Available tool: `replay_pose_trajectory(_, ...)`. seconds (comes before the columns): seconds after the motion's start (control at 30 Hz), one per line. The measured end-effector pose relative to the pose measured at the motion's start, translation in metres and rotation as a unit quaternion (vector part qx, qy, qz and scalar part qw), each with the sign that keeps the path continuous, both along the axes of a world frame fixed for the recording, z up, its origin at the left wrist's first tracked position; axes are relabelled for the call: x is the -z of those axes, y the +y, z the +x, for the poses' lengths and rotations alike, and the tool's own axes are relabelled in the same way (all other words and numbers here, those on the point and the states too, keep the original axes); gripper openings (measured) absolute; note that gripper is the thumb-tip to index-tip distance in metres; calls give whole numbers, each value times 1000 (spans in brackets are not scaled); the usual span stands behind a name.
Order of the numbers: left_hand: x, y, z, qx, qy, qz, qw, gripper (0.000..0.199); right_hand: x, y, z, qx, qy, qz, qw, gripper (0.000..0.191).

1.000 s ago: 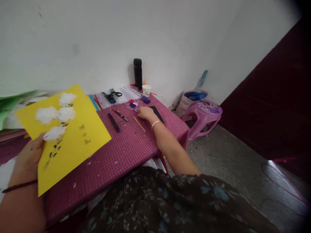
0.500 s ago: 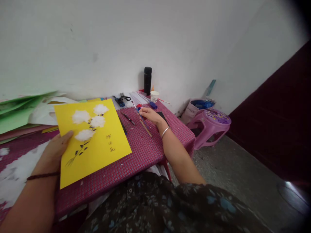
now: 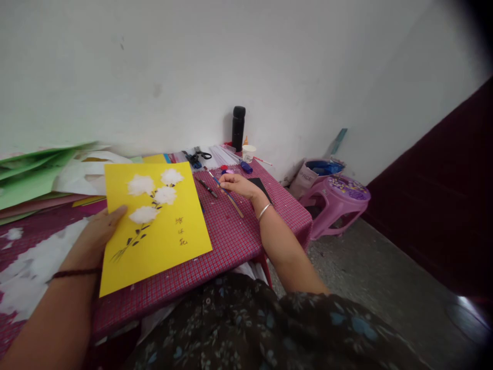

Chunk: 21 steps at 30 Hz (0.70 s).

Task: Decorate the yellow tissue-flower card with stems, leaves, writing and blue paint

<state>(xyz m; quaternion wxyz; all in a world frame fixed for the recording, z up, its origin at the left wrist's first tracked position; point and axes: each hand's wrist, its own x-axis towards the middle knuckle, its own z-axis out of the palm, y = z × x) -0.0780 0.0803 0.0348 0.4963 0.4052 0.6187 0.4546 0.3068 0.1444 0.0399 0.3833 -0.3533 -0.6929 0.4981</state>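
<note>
My left hand (image 3: 102, 226) grips the left edge of a yellow sheet (image 3: 162, 262), thumb on top, tilted up over the table's front. White fluffy cotton-like blossoms (image 3: 143, 215) sit on it, with dark painted stems and leaves and a column of handwritten characters. In my right hand (image 3: 239, 185) is a slim blue paintbrush (image 3: 215, 179), pinched between thumb and fingers, bristles pointing away to the upper left. Under that hand a light wooden stick or handle (image 3: 235, 207) shows; whether it belongs to the brush I cannot tell. A dark pen (image 3: 206, 187) lies between sheet and brush.
On the checked tablecloth (image 3: 246, 239) stand a black bottle (image 3: 238, 128) and a white paper cup (image 3: 248, 153). Scissors (image 3: 202, 153) lie near the wall. Green paper (image 3: 34, 174) and white cotton (image 3: 42, 267) spread at left. A pink stool (image 3: 335, 203) is at right.
The yellow sheet and my left hand have shifted slightly right in view, and the sheet's tilt has changed a little. The brush in my right hand has swung slightly left at its tip.
</note>
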Motion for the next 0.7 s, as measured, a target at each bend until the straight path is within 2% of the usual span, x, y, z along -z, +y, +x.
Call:
replay_pose_trajectory(0.17, 1, -1, -1, 31, -7, 22, 999, 29, 1, 2, -2, 11, 25, -19, 999, 14)
replay_pose_trajectory(0.3, 4, 0, -2, 39, -3, 30, 999, 34, 4, 4, -5, 39, 58, -25, 997, 4)
replay_pose_trajectory(0.43, 7, 3, -6, 31, 11, 25, 999, 36, 4, 3, -7, 79, 101, -11, 992, 19)
replay_pose_trajectory(0.57, 7, 3, -7, 32, 20, 18, 999, 35, 2, 1, -7, 99, 179, -58, 977, 10)
replay_pose_trajectory(0.7, 6, 3, -7, 31, 31, 13, 999, 35, 0, 0, -4, 100, 283, -89, 950, 16)
